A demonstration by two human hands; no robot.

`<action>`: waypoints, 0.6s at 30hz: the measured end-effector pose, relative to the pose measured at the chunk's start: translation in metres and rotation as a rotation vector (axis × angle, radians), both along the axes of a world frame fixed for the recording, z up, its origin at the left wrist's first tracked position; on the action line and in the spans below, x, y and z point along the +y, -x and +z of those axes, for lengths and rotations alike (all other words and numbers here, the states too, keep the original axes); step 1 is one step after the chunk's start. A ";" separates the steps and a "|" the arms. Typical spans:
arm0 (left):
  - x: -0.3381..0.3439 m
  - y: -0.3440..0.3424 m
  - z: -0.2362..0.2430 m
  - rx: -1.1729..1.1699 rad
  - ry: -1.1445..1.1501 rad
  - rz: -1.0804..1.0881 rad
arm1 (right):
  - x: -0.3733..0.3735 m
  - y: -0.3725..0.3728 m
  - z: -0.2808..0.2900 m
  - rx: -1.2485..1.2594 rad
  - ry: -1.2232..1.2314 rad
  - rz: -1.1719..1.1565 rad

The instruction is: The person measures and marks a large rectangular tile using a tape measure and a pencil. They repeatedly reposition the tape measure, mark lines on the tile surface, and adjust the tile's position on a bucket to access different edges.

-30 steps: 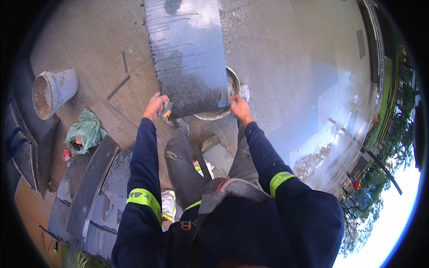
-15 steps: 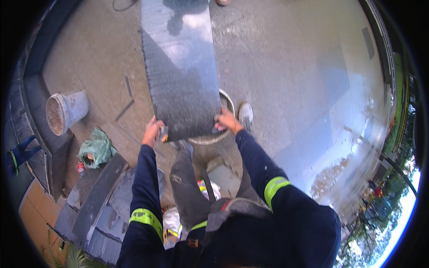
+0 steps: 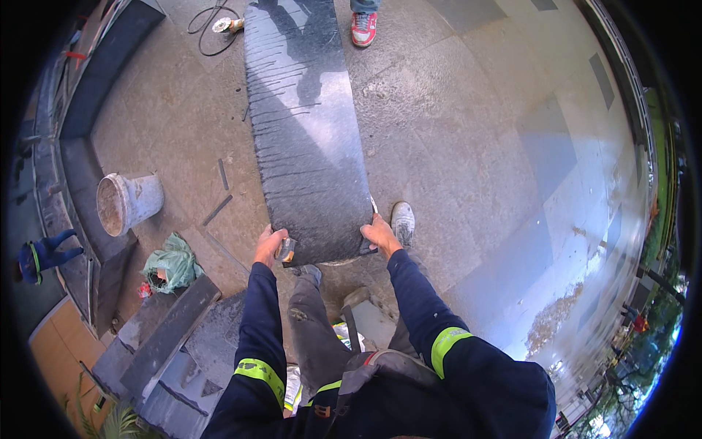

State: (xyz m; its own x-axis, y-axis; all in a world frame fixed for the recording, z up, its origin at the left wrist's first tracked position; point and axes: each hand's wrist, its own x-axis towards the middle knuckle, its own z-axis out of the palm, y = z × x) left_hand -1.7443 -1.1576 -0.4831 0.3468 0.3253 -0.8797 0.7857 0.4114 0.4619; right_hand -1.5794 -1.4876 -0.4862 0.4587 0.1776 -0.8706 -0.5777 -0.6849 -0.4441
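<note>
A long dark stone slab [image 3: 311, 175], wet and streaked, stretches away from me with its near end at my knees. At its near left corner my left hand [image 3: 269, 245] is closed on the edge, beside a small silver and orange piece [image 3: 287, 250] that I cannot make out. My right hand [image 3: 377, 235] grips the right edge near the same end, fingers bent round it. A round pale container shows only as a rim under the slab, mostly hidden by it. My feet [image 3: 403, 223] stand below the slab.
A stained bucket [image 3: 130, 203] lies left, near thin strips, a green bag [image 3: 172, 265] and stacked stone pieces [image 3: 164, 338]. Another person's red shoe [image 3: 363, 29] stands beside the slab's far end, near a corded tool [image 3: 227, 25]. A person in blue [image 3: 45, 256] is at far left.
The slab's near end and both my hands sit lower in the picture as the view has shifted. Another person's foot and the corded tool now show at the far end. Both hands still grip.
</note>
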 end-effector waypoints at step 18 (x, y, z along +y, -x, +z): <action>-0.050 -0.025 0.055 0.352 -0.435 -0.354 | -0.027 -0.040 0.060 -0.126 0.292 0.515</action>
State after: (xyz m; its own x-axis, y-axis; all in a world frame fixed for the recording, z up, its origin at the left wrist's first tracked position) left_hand -1.7197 -1.2073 -0.4284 0.2136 0.5961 -0.7740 0.9737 -0.0658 0.2181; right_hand -1.5391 -1.5148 -0.4260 0.4801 0.1656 -0.8614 -0.0949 -0.9664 -0.2387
